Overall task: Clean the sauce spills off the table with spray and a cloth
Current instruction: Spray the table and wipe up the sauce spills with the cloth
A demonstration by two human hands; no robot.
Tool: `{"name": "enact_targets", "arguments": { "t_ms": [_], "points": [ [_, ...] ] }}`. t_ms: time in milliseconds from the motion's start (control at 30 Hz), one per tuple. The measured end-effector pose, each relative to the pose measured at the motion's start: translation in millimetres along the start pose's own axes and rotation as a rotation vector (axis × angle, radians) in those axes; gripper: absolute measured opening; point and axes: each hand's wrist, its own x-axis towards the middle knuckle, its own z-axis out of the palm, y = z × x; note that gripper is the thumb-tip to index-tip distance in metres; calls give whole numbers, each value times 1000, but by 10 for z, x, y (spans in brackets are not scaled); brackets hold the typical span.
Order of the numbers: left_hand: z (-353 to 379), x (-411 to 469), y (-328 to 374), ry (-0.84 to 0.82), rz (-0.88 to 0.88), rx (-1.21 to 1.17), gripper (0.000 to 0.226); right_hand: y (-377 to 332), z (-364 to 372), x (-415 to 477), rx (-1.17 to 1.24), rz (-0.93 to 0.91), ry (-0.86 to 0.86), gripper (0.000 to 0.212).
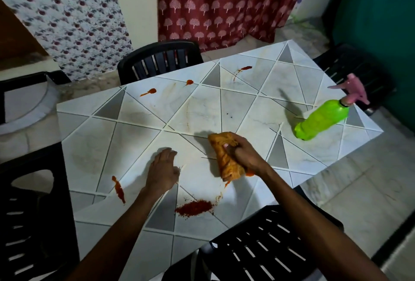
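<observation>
Fingers of the right hand [241, 153] clench a bunched, sauce-stained orange cloth [226, 157] against the table [143, 137]. Left hand [162, 171] rests flat, fingers together. Red sauce spills [119, 189] dot the tabletop; the green spray bottle [323, 119] stands far right.

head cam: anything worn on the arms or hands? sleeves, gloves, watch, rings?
Nothing visible. Both forearms are bare all the way to the bottom frame edge, no sleeve cuffs in view. The left hand and right hand are ungloved, with no watch, bracelet or bands at the wrists. No rings show on the visible fingers, though the right hand's fingers are partly hidden. One pale, unpainted fingernail shows on the right hand.
</observation>
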Motion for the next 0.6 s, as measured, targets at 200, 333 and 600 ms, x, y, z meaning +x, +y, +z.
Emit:
{"name": "enact_targets", "arguments": {
  "t_ms": [200, 333, 600],
  "points": [
    [199, 319, 283, -209, 111, 80, 79, 164, -792, 376, 55, 152, 303, 24],
    [344, 270, 234, -227, 103, 88, 87, 584, -1196, 728, 11, 303, 417, 48],
    [461, 277, 116, -180, 141, 88, 88, 575, -829, 997, -34, 354, 237, 34]
  ]
}}
